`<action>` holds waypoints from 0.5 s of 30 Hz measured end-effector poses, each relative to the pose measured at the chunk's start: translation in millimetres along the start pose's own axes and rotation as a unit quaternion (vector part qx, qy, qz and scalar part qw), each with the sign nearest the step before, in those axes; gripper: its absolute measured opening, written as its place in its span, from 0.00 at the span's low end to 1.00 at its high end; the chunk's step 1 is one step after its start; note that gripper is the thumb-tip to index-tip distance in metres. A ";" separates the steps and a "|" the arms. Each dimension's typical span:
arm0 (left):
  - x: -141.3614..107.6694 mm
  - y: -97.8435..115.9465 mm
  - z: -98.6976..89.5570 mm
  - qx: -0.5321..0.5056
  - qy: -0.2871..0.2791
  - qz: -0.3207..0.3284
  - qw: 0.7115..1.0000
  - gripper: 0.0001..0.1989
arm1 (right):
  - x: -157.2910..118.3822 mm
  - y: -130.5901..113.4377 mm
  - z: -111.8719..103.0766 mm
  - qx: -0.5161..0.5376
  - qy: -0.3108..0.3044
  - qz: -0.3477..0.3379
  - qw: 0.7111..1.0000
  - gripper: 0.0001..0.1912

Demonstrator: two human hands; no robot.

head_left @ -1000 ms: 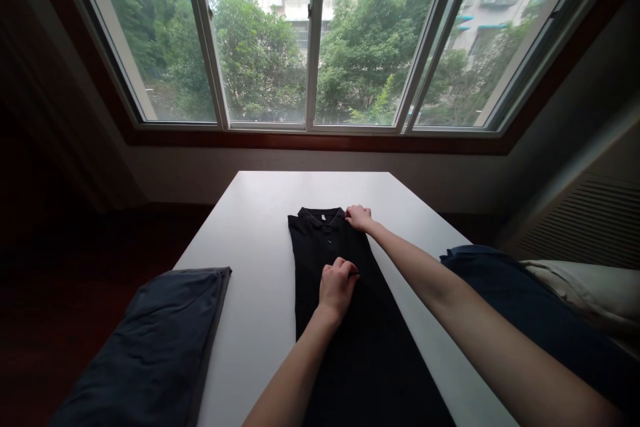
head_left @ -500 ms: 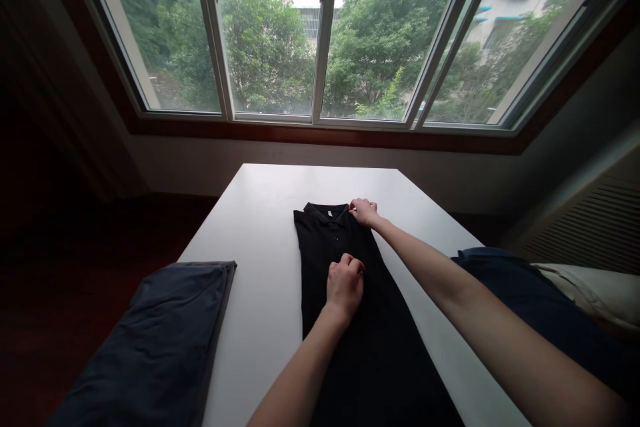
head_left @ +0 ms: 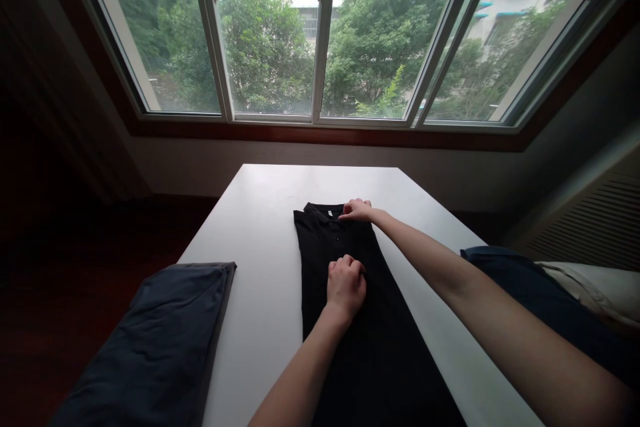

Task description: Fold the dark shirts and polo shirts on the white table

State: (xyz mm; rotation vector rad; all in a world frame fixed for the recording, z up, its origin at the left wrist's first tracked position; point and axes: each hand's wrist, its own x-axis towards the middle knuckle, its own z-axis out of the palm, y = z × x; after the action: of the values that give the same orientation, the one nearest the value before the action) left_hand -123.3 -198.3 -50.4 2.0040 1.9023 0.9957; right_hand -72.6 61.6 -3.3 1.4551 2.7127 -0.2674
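A black polo shirt lies lengthwise, front up, on the white table, its long sides folded in. Its collar is at the far end, with a small pale label inside the neck and buttons below. At the right side of that collar, my right hand is closed, thumb and fingers pinching the fabric. My left hand rests on the chest, below the buttons, with its fingers curled in. The fingertips are hidden, so whether cloth is gripped there cannot be made out.
On the white table, a folded dark blue-grey garment lies at the left edge. Navy cloth and a cream cloth are piled at the right, partly behind my right forearm. Beyond the table is a wide window.
My right hand has shifted slightly left along the collar, its thumb now reaching further over the neck. My left hand is almost unmoved, and the shirt lies as before.
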 end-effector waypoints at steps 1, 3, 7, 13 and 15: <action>0.1 -0.1 0.2 0.002 -0.001 0.000 1.000 0.08 | -0.4 -0.4 -0.2 0.007 -0.005 -0.005 1.000 0.15; 0.2 -0.2 0.7 0.004 -0.001 0.001 1.000 0.08 | -0.5 -0.8 -1.1 0.020 -0.012 -0.015 1.000 0.14; 0.4 0.1 1.1 0.002 0.001 0.005 1.000 0.08 | 1.1 -1.0 -4.3 0.049 -0.003 -0.020 0.999 0.15; 0.8 -0.1 1.1 0.003 -0.002 0.003 1.000 0.08 | -0.3 -5.5 7.9 0.065 0.035 -0.003 0.997 0.17; 0.9 -0.2 0.9 0.007 -0.003 0.004 1.000 0.08 | -2.9 -9.1 16.2 0.060 0.053 0.005 0.997 0.16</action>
State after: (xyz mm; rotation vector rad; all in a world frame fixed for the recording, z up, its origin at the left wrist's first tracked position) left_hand -122.9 -197.1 -51.0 2.0209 1.9044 0.9790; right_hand -79.1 51.4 -17.8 1.5545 2.8160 -0.3690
